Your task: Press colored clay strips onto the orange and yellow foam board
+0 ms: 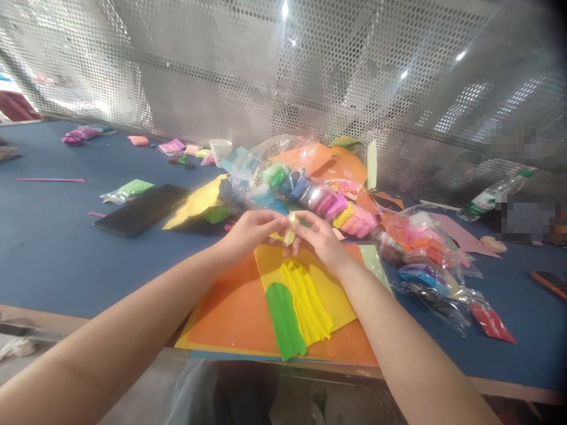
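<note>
- At the lower centre of the frame we see a ridged green slab (286, 324) beside a ridged yellow slab (308, 301), both on stacked coloured sheets (221, 319).
- Just above them, mid-frame, our left hand (254, 232) and right hand (322, 239) meet, the grip of each closed at the fingertips on a pale yellow piece (290, 231).
- Beyond, right of centre, we have colourful packets (330, 203) on the blue surface (44, 236).

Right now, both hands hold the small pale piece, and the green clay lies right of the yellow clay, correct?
No: the head view shows the green clay left of the yellow clay. The left hand and right hand do hold the small pale piece.
</note>
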### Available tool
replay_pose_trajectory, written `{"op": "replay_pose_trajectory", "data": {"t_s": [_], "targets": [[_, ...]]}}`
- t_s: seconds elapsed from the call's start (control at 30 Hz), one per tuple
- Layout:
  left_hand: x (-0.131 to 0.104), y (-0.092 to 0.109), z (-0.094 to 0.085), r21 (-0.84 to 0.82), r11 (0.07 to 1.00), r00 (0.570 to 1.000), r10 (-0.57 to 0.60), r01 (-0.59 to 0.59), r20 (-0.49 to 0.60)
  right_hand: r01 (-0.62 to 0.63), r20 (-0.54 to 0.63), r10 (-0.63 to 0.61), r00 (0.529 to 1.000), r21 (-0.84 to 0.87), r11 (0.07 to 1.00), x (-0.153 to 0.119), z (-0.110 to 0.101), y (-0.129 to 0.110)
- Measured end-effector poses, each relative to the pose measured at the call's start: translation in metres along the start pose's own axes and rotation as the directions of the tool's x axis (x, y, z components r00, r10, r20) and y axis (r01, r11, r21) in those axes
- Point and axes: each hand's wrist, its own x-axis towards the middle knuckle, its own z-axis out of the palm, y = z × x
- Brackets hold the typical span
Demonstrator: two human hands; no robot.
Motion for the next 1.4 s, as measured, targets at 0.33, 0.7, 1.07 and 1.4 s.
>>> {"op": "replay_pose_trajectory", "data": {"t_s": [0.33,0.7,1.07,1.4], "targets": [[0.001,-0.001,-0.001,-0.002,1.0,1.0,-0.01,0.01,-0.004,-0.01,-0.004,0.01,1.0,0.05,0.999,-0.001,0.004,-0.003],[-0.001,0.005,0.0,0.157,0.988,0.999,0.019,-0.011,-0.049,0.114,-0.141,-0.123,0.982,-0.066,0.991,0.002,0.012,0.009],[0.003,-0.002,-0.001,0.627,0.775,0.993,0.118,-0.086,-0.009,-0.15,-0.225,-0.064,0.972,-0.809,0.569,-0.005,0.013,-0.002],[0.001,-0.006,0.003,0.708,0.701,0.99,0.139,-0.08,-0.026,-0.21,-0.258,-0.003,0.966,-0.79,0.576,-0.005,0.017,-0.003]]}}
